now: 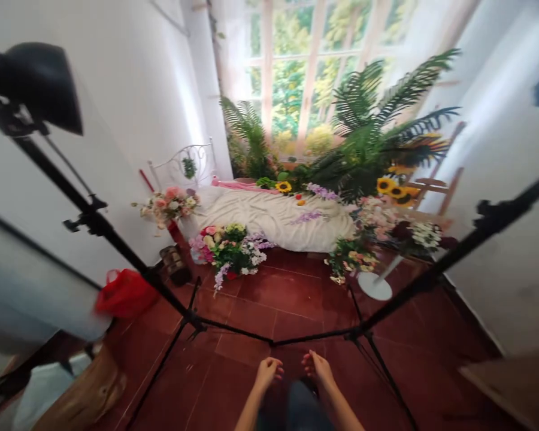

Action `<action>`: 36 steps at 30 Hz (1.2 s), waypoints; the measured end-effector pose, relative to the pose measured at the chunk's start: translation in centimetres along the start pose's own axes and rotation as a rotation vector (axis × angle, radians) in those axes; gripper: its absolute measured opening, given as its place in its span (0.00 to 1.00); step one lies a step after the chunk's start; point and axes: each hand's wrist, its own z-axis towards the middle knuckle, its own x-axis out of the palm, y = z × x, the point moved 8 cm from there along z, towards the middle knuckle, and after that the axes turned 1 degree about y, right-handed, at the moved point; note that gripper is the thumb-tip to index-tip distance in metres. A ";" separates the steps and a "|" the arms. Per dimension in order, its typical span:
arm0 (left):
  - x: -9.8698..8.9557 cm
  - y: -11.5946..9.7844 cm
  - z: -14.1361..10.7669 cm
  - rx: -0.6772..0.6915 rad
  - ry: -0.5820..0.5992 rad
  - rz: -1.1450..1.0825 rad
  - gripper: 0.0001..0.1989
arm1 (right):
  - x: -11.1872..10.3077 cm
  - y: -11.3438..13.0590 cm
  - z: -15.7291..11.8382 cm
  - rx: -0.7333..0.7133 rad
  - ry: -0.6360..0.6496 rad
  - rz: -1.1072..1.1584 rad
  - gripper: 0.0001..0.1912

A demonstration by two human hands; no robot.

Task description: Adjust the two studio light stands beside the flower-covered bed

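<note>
My left hand hovers over the red tiled floor, palm turned inward and fingers loosely bent, with nothing in it. Facing it across a small gap, my right hand is also empty, its fingers curved and slightly apart. Neither hand touches anything. Just beyond them, the black legs of two light stands meet on the floor. Farther off is a low bed with a rumpled cream sheet, strewn with artificial flowers. A mixed flower bunch stands before its left side.
Slanting stand poles rise left and right, one bearing a black lamp head. A red bag lies left. Palm fronds, a wooden chair and a white round base are farther back.
</note>
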 end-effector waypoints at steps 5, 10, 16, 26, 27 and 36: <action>6.4 -3.1 1.0 0.069 0.083 0.133 0.09 | -8.4 1.2 -1.8 -0.021 -0.120 0.226 0.13; 15.6 -6.8 1.9 0.187 0.164 0.251 0.09 | -17.6 5.1 -4.0 -0.081 -0.244 0.403 0.11; 30.7 -12.1 -0.9 0.228 0.415 0.332 0.09 | -31.2 16.6 -3.9 -0.199 -0.315 0.575 0.10; 47.7 -29.2 -7.8 0.842 0.570 0.374 0.14 | -39.6 37.1 -2.4 -0.190 0.369 0.794 0.21; 49.1 -32.0 -8.8 0.928 0.555 0.358 0.14 | -39.8 37.8 -2.4 -0.204 0.409 0.818 0.20; 58.9 -52.5 -19.7 1.349 0.317 0.045 0.24 | -40.4 39.0 -1.0 -0.211 0.556 0.991 0.22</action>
